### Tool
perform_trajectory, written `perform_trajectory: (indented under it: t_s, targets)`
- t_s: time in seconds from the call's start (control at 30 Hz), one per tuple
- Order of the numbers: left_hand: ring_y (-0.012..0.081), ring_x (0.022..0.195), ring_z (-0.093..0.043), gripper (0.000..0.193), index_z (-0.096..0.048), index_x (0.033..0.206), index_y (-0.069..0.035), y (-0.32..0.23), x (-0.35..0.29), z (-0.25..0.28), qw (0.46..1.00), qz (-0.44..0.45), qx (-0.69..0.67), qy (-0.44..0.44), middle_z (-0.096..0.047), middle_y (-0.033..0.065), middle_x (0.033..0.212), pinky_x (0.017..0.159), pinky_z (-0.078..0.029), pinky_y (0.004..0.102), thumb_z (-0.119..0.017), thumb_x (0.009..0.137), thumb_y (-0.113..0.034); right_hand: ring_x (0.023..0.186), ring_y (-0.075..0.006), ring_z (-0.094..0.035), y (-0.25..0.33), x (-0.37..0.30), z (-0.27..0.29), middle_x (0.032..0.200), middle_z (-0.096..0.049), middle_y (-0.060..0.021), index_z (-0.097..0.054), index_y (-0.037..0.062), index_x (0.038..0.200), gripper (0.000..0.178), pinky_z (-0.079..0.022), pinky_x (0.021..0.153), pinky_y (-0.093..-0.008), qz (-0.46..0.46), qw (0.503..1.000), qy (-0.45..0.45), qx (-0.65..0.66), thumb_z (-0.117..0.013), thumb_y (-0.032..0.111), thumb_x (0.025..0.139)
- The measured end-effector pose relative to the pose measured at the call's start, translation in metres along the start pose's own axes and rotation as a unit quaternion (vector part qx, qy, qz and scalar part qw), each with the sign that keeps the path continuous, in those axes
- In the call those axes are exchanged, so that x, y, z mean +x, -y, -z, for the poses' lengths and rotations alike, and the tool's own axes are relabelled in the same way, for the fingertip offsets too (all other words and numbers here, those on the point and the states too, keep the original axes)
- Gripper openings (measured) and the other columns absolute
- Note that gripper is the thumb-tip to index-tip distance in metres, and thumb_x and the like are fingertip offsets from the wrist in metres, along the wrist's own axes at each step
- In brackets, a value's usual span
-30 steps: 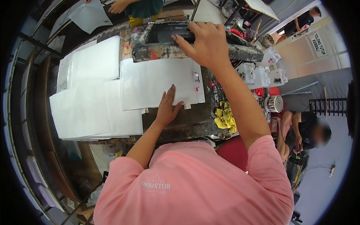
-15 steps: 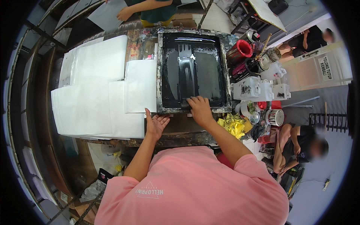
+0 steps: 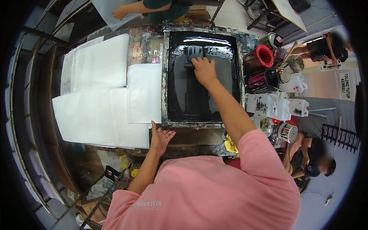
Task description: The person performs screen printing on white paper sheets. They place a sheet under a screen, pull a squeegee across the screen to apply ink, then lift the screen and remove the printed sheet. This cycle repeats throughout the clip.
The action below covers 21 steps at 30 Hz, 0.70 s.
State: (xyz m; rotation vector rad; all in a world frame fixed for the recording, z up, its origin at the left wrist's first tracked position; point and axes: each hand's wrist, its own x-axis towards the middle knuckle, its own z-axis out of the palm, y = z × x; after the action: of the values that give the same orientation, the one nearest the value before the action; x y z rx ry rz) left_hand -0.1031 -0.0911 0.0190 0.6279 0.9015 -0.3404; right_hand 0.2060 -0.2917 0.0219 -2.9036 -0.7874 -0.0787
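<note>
A screen-printing frame (image 3: pixel 165 88) with a paint-crusted rim lies on the worktable, its dark mesh (image 3: pixel 228 86) wet with black ink. A pale fork-shaped area (image 3: pixel 195 50) shows near the mesh's far end. My right hand (image 3: pixel 204 71) reaches over the mesh with bent fingers gripping a dark squeegee (image 3: pixel 188 65), mostly hidden under them. My left hand (image 3: pixel 161 138) is open, palm up with fingers spread, by the frame's near left corner. Its thumb is close to the lower edge of a white sheet (image 3: pixel 144 94) that lies left of the frame.
Stacks of white paper (image 3: pixel 84 115) cover the table's left side. Right of the frame crowd a red ink bucket (image 3: pixel 264 56), white jugs (image 3: pixel 264 105), tins and a yellow cloth (image 3: pixel 231 145). A co-worker's hand (image 3: pixel 120 12) is at a sheet across the table; two people are at the right.
My right hand has pushed the squeegee from the near end of the mesh toward the far end. My left hand stays open beside the frame. The co-worker's hand has shifted slightly left.
</note>
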Motion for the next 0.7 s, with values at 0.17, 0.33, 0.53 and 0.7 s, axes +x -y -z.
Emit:
perform_trajectory:
  t_s: [0.17, 0.33, 0.53, 0.7]
  targets:
    - [0.036, 0.134, -0.06, 0.106, -0.036, 0.154, 0.007, -0.001, -0.019, -0.001, 0.999, -0.035, 0.015, 0.035, -0.06, 0.026, 0.141, 0.118, -0.049, 0.048, -0.04, 0.101, -0.085, 0.118, -0.0323, -0.065, 0.027, -0.09, 0.053, 0.122, -0.068, -0.0098, -0.064, 0.0135, 0.133, 0.041, -0.045, 0.1, -0.0574, 0.057, 0.99, 0.126, 0.01, -0.069, 0.018, 0.093]
    - [0.0382, 0.141, -0.056, 0.094, -0.037, 0.153, 0.006, -0.027, -0.064, -0.025, 0.981, -0.118, 0.041, 0.15, -0.055, 0.0287, 0.149, 0.124, -0.043, 0.0488, -0.033, 0.108, -0.077, 0.108, -0.0339, -0.062, 0.079, -0.166, 0.15, 0.113, -0.065, -0.0114, -0.066, 0.0085, 0.126, 0.047, -0.044, 0.095, -0.0533, 0.029, 0.998, 0.043, 0.043, -0.074, 0.042, 0.093]
    - [0.0396, 0.151, -0.045, 0.082, -0.036, 0.164, -0.005, -0.09, -0.086, -0.081, 0.851, -0.354, 0.139, 0.363, -0.053, 0.0264, 0.156, 0.126, -0.036, 0.0521, -0.036, 0.111, -0.069, 0.092, -0.0301, -0.06, 0.087, -0.095, 0.239, 0.091, -0.063, -0.0085, -0.072, 0.0087, 0.097, 0.046, -0.036, 0.089, -0.0486, 0.028, 0.968, -0.245, -0.047, -0.074, 0.055, 0.093]
    - [0.0503, 0.163, -0.014, 0.098, -0.028, 0.171, -0.009, -0.05, -0.026, 0.001, 0.529, -0.373, 0.745, -0.163, -0.029, 0.0303, 0.172, 0.125, -0.004, 0.0742, -0.046, 0.103, -0.076, 0.089, -0.0281, -0.061, 0.083, -0.063, 0.269, 0.086, -0.066, -0.0081, -0.076, 0.0067, 0.093, 0.048, -0.038, 0.088, -0.046, 0.023, 0.962, -0.269, -0.032, -0.075, 0.055, 0.093]
